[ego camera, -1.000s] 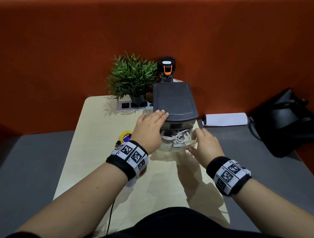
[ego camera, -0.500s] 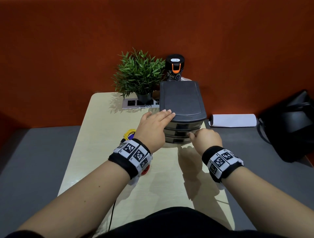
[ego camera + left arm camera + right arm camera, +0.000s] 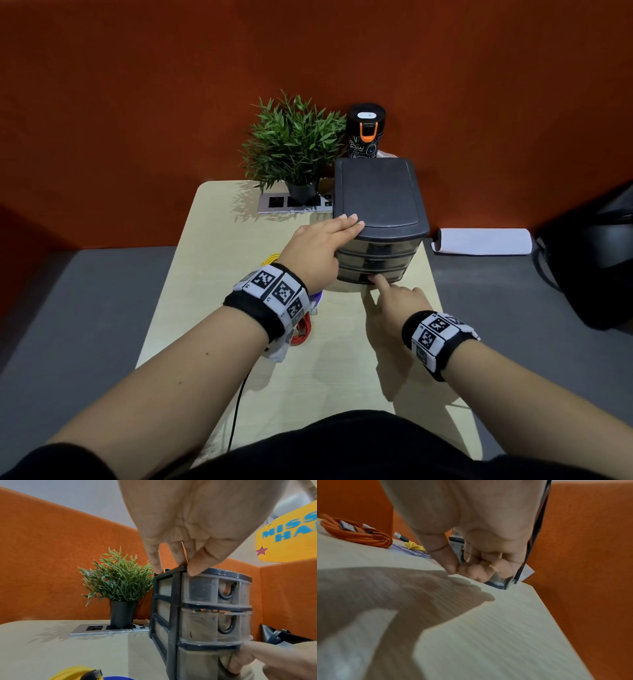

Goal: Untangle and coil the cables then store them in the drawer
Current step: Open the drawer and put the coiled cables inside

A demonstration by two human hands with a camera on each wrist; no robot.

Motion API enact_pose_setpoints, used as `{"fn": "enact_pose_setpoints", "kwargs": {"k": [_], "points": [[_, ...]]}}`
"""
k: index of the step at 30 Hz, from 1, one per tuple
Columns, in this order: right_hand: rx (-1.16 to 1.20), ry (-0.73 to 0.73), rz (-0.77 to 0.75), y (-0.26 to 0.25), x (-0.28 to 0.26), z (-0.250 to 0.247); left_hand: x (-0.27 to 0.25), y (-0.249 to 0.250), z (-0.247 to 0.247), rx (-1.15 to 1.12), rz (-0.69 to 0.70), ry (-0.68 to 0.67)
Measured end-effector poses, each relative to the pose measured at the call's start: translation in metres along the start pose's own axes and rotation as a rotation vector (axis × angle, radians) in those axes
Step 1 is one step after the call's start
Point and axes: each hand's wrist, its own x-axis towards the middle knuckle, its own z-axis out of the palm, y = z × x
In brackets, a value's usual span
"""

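A dark three-drawer unit (image 3: 376,205) stands at the back right of the pale table (image 3: 325,377), all drawers pushed in. My left hand (image 3: 325,246) rests with straight fingers on its top left corner (image 3: 178,569). My right hand (image 3: 394,308) has its index finger stretched out against the bottom drawer's front (image 3: 197,660); its other fingers (image 3: 479,569) are curled and hold nothing. A coiled orange cable (image 3: 356,534) lies under my left wrist (image 3: 303,330). A yellow cable (image 3: 272,258) lies left of the unit. What the drawers hold is hidden.
A potted plant (image 3: 294,150), a black bottle with an orange clasp (image 3: 366,133) and a socket plate (image 3: 294,202) stand behind the unit. A white paper roll (image 3: 483,241) and a black bag (image 3: 589,260) lie on the grey surface to the right. A purple item (image 3: 412,551) lies by the yellow cable.
The bottom drawer, open with white cables inside a second ago, has been pushed shut. My right hand changed from a flat push to one fingertip on the drawer front.
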Motion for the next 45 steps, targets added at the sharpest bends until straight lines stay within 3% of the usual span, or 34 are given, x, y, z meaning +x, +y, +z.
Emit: {"fn": "enact_pose_setpoints", "kwargs": {"k": [6,11,18,20,23,25,28,33,36,42,45], "points": [[0.041,0.073,-0.077,0.001,-0.025,0.014,0.0,-0.002,-0.003,-0.043,-0.005,-0.012],[-0.031,0.01,-0.189,-0.001,-0.071,0.014,0.001,-0.004,0.001,-0.099,-0.002,-0.003],[-0.057,-0.019,-0.182,-0.005,-0.098,0.019,-0.005,-0.01,-0.003,-0.214,0.024,-0.047],[-0.12,0.015,-0.183,-0.008,-0.096,0.018,-0.013,-0.02,-0.003,-0.295,-0.008,0.036],[-0.112,0.139,-0.265,-0.024,-0.095,0.011,-0.029,-0.043,0.001,-0.337,-0.164,0.193],[-0.01,0.065,-0.312,-0.042,-0.093,0.006,-0.04,-0.062,0.009,-0.244,-0.282,0.132],[0.003,-0.089,-0.375,-0.068,-0.083,0.002,-0.056,-0.091,0.026,-0.038,-0.422,-0.071],[-0.053,-0.284,-0.395,-0.102,-0.061,0.009,-0.073,-0.107,0.05,0.176,-0.422,-0.322],[-0.066,-0.304,-0.361,-0.112,-0.054,0.01,-0.078,-0.108,0.059,0.26,-0.385,-0.334],[-0.112,-0.3,-0.314,-0.12,-0.054,0.012,-0.078,-0.105,0.065,0.177,-0.406,-0.155],[-0.027,-0.301,-0.283,-0.12,-0.057,0.009,-0.07,-0.107,0.064,0.262,-0.397,-0.195]]}}
